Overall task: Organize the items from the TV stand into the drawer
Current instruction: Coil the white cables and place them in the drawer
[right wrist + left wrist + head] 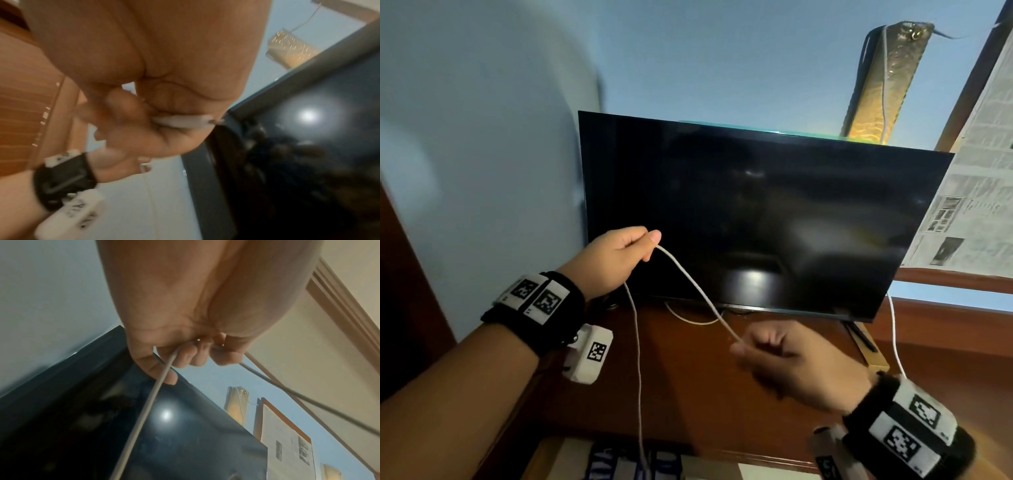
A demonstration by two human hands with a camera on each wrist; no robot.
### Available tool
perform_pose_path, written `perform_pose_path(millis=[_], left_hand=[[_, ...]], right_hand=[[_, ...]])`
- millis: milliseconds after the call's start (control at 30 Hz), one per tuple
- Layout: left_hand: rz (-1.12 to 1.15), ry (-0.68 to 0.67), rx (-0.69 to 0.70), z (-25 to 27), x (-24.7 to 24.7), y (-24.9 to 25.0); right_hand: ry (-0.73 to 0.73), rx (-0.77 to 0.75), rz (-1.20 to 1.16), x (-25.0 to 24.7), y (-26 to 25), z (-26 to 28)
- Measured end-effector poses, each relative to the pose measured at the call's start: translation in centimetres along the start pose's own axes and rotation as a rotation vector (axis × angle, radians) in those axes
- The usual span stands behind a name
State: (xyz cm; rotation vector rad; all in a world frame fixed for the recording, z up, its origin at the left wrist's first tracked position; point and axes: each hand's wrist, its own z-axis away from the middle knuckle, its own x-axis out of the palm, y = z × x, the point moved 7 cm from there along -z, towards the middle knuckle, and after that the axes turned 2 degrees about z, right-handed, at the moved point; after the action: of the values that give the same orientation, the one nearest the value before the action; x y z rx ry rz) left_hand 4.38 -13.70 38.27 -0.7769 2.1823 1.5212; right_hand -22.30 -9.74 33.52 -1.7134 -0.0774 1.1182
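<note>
A thin white cable point(690, 281) stretches between my two hands above the brown TV stand point(688, 383). My left hand point(616, 260) is raised in front of the TV's lower left corner and grips the cable point(156, 386) in curled fingers; a long end hangs down from it toward the open drawer point(619, 460) at the bottom edge. My right hand point(784, 359) is lower, right of centre, and pinches the cable's other end. In the right wrist view the white plug point(185, 121) sticks out between its thumb and fingers.
A black flat TV point(756, 212) stands on the stand against a blue wall. Another white cord point(895, 339) runs down at the TV's right corner, and one point(688, 318) loops under the screen. Newspaper point(969, 192) covers a window at right. The drawer holds blue-and-white items.
</note>
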Motion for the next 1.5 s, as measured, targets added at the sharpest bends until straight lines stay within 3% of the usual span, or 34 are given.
perform_pose_path(millis=[67, 133, 267, 333, 400, 500, 567, 633, 767, 867, 933, 1067, 1133, 1200, 1300, 1400, 1500], left_hand=[[0.017, 0.102, -0.010, -0.5, -0.3, -0.6], [0.032, 0.090, -0.029, -0.6, 0.9, -1.6], [0.109, -0.118, -0.098, 1.3, 6.6, -2.8], [0.125, -0.232, -0.078, 3.2, 9.3, -1.8], [0.122, -0.342, -0.066, 5.2, 11.3, -0.1], [0.049, -0.438, -0.004, 7.3, 12.0, 2.4], [0.005, -0.436, 0.057, 7.8, 10.9, 4.2], [-0.008, -0.353, 0.114, 7.4, 8.9, 5.8], [-0.053, 0.000, 0.183, 4.3, 3.9, 7.3], [-0.025, 0.102, 0.094, 1.7, 4.1, 4.7], [0.077, 0.047, -0.021, 1.3, 6.7, 2.0], [0.210, -0.265, -0.174, 4.7, 13.8, -1.1], [0.150, -0.369, -0.174, 7.0, 15.6, -1.3], [0.074, -0.385, -0.123, 8.2, 15.8, -0.8], [0.006, -0.261, -0.027, 7.5, 13.1, 1.2], [-0.046, -0.054, 0.070, 5.0, 8.7, 3.3], [-0.045, 0.109, 0.074, 2.5, 6.1, 3.1]], right_hand=[[-0.151, -0.068, -0.182, 2.5, -2.6, 0.6], [-0.139, -0.179, -0.340, 2.9, -6.3, 1.0], [0.183, -0.385, -0.855, -1.5, -11.4, 0.7], [0.358, -0.415, -0.977, -4.5, -11.3, 0.1], [0.517, -0.459, -0.841, -7.2, -10.3, -0.5], [0.763, -0.412, -0.227, -9.0, -6.8, -1.9], [0.715, -0.300, 0.134, -7.8, -3.3, -3.6], [0.516, -0.158, 0.208, -5.4, 0.2, -5.0], [0.191, -0.021, -0.322, 0.5, 0.8, -4.6], [0.186, -0.128, -0.670, 0.9, -2.4, -4.2], [0.291, -0.175, -0.869, -0.5, -4.1, -4.2], [0.621, -0.264, -1.124, -5.3, -3.4, -4.7], [0.800, -0.314, -0.820, -8.0, -1.3, -4.5], [0.886, -0.236, -0.237, -9.1, 0.9, -4.4], [0.704, -0.061, 0.295, -7.0, 4.6, -5.5], [0.424, 0.064, 0.352, -2.8, 6.8, -6.1], [0.306, 0.033, 0.150, 0.1, 4.8, -5.9]])
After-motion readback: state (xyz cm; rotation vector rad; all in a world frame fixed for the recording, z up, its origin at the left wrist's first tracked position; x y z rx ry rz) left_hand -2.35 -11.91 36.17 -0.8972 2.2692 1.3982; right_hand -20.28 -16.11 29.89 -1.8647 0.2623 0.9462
